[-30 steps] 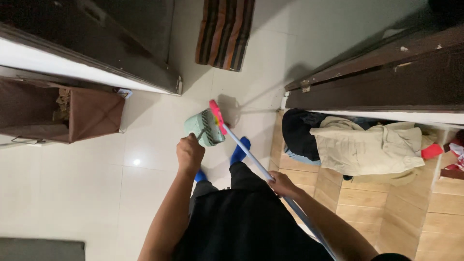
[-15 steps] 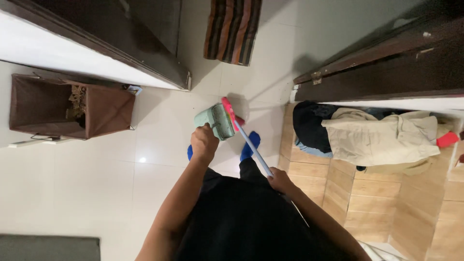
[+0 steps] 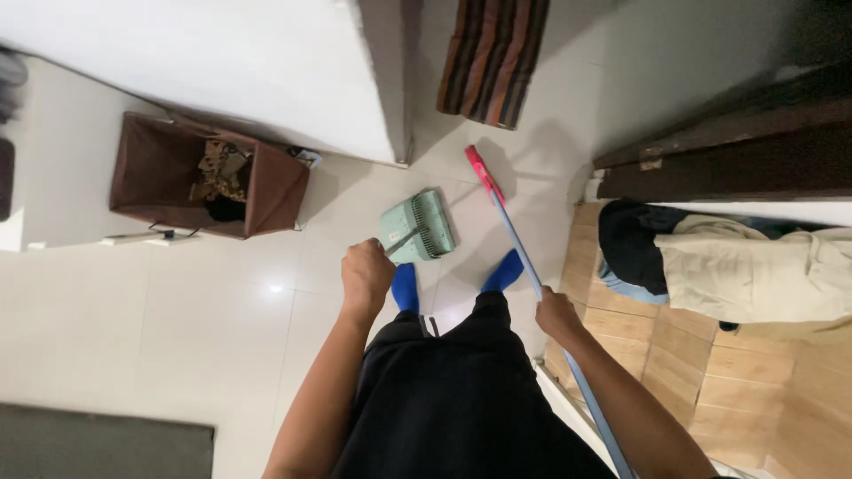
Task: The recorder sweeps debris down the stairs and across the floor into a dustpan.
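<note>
The pale green plastic dustpan [image 3: 417, 227], ribbed and squarish, sits low over the glossy white tile floor [image 3: 177, 328], just ahead of the blue-socked feet [image 3: 406, 286]. The left hand [image 3: 366, 277] is closed round its thin handle. Right of the dustpan, a broom [image 3: 524, 266] with a slim blue pole and pink head slants across the floor; the right hand [image 3: 557, 315] is wrapped round the pole. Left of the dustpan stands a brown fabric bin [image 3: 209, 177] with crumpled scraps inside, against a white wall. Beyond the dustpan lies a striped mat [image 3: 493, 53]. Further right, clothes [image 3: 745, 270] are heaped on wood-look tiles beside a dark door [image 3: 737, 151].
</note>
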